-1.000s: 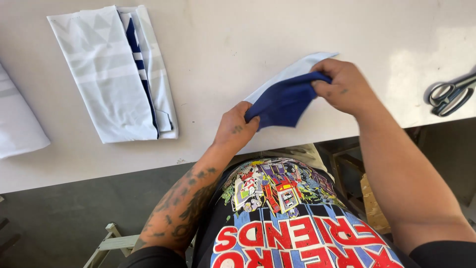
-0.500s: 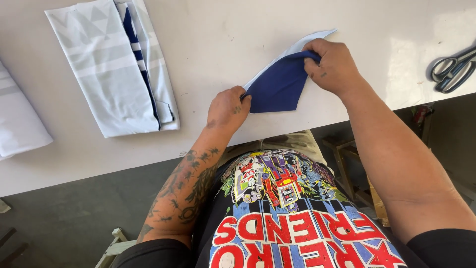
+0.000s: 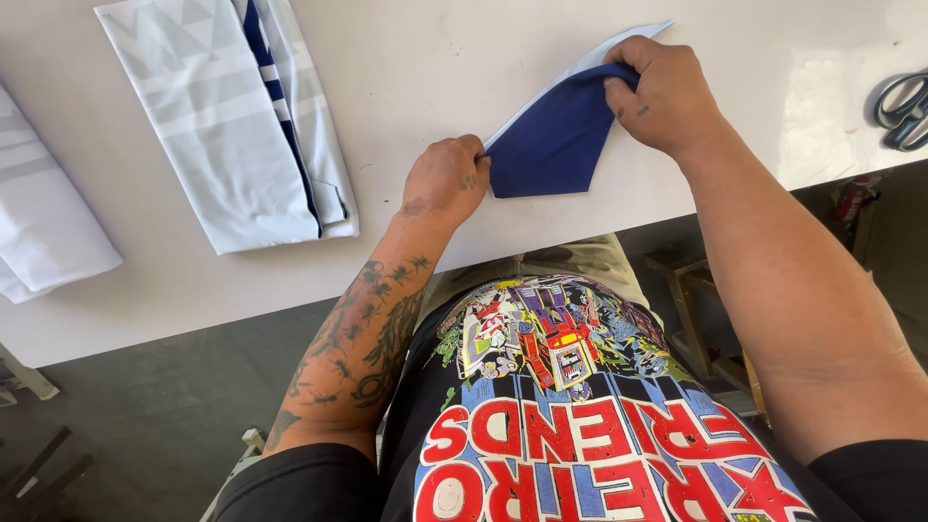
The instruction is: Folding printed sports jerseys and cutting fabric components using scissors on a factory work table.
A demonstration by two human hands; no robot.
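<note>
Head-camera view, looking down over the person's torso onto a white table (image 3: 464,87). A small piece of dark blue cloth (image 3: 551,145), folded to a pointed, roughly triangular form with a pale blue-white underside showing along its upper edge, lies flat on the table near the front edge, between the two hands. The left hand (image 3: 445,179), on a tattooed forearm, is curled into a loose fist and rests on the table, its fingertips closed on the left corner of the cloth. The right hand (image 3: 662,92) is cupped over the cloth's upper right corner, fingers pressed together and pinching the folded edge against the thumb; the exact contact of the thumb is hidden beneath the hand. The cloth is drawn taut between the two grips, its lower point directed towards the table's front edge. To the left, well apart from the hands, lies a folded pale grey garment (image 3: 227,126) with a faint geometric pattern and a navy striped band visible at its fold. A further folded white fabric (image 3: 43,227) lies at the left margin, partly out of frame. A pair of scissors (image 3: 904,111) with dark handles lies at the right margin of the table.
</note>
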